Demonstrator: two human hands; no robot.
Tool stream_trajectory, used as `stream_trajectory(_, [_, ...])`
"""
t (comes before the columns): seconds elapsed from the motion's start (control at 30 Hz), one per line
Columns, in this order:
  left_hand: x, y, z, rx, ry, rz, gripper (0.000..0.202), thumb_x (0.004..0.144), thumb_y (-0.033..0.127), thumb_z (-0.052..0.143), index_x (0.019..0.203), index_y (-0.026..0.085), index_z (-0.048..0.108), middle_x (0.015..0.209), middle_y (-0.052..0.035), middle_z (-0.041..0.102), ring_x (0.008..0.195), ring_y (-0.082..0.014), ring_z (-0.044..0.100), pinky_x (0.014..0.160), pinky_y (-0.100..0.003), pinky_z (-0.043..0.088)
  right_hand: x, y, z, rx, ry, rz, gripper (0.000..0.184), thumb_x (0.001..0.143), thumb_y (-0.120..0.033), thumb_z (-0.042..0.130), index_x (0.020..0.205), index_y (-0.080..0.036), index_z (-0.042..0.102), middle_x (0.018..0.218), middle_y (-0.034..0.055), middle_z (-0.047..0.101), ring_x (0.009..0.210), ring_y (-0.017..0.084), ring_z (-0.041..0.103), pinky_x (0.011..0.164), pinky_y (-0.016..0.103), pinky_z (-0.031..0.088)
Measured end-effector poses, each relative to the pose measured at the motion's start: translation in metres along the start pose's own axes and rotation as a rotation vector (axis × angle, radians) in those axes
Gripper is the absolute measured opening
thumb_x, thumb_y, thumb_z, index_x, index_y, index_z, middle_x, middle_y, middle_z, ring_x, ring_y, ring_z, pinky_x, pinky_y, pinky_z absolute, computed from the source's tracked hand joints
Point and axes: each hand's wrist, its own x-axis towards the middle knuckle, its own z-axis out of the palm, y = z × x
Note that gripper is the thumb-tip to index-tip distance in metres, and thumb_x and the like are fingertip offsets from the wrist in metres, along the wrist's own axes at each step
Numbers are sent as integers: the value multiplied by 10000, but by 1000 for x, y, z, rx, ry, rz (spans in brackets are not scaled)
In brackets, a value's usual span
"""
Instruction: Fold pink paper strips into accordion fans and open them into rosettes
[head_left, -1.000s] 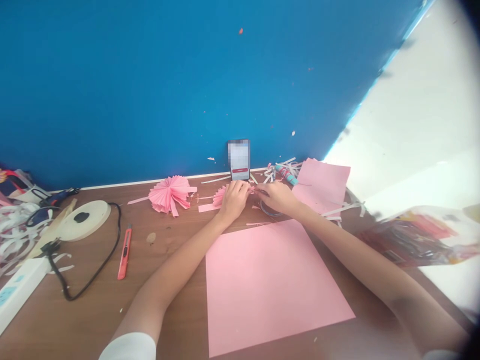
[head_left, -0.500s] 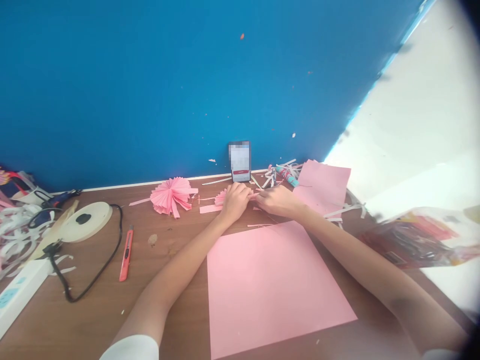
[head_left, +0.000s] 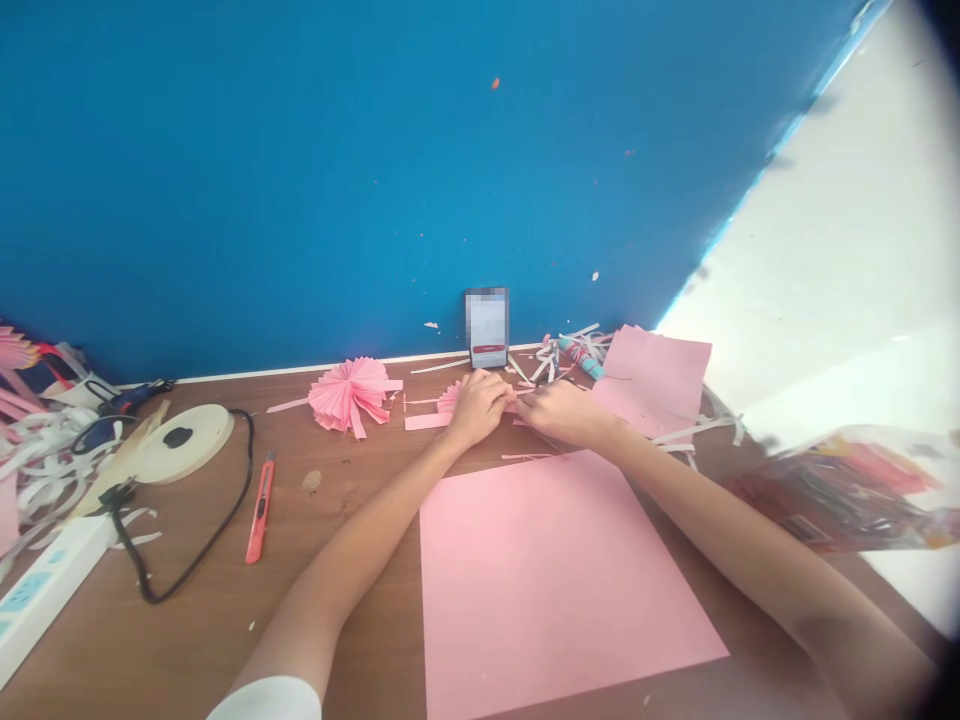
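My left hand (head_left: 481, 406) is closed around a small pleated pink paper fan (head_left: 449, 397), whose folds show at the left of my fingers. Close beside it, my right hand (head_left: 556, 411) pinches the narrow pink end between the two hands; a thin thread or strip seems to trail below it. A flat pink strip (head_left: 425, 422) sticks out left of my left hand. Further left lies an opened pink pleated paper rosette (head_left: 351, 394). In front of my forearms, a large pink paper sheet (head_left: 559, 580) lies flat on the table.
A phone (head_left: 488, 328) leans against the blue wall. Paper scraps (head_left: 551, 358) and smaller pink sheets (head_left: 654, 375) lie at right, beyond them a plastic bag (head_left: 847, 495). Leftward are a red utility knife (head_left: 260, 508), a black cable (head_left: 195, 565), a white round pad (head_left: 187, 445) and a power strip (head_left: 52, 590).
The whole view has shifted slightly right and down. Both hands stay together at the paper fan, with only small finger movements.
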Motion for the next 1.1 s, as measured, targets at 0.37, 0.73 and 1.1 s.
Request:
stream_trajectory(0.37, [2, -13, 0, 124, 152, -138, 258, 941, 285, 404, 748, 179, 537, 834, -46, 589, 859, -192, 468, 749, -349, 336, 1, -20, -10, 103, -111, -50, 201, 844, -41, 435, 759, -131, 593, 674, 84, 648, 600, 157, 583, 534, 256, 263])
stream_trajectory(0.73, [-1, -3, 0, 156, 93, 2, 221, 942, 242, 378, 844, 192, 570, 919, -55, 597, 908, -197, 483, 784, -356, 349, -5, -5, -22, 491, -108, 216, 463, 860, -236, 465, 1322, -216, 453, 848, 57, 663, 726, 179, 595, 601, 248, 325])
stream_trajectory(1.1, [-1, -3, -2, 110, 142, -34, 265, 958, 230, 298, 955, 184, 559, 950, -66, 605, 907, -197, 496, 802, -348, 373, -14, 4, -23, 684, -65, 194, 852, 713, -67, 417, 1489, -165, 78, 1045, 96, 655, 712, 155, 590, 582, 227, 385])
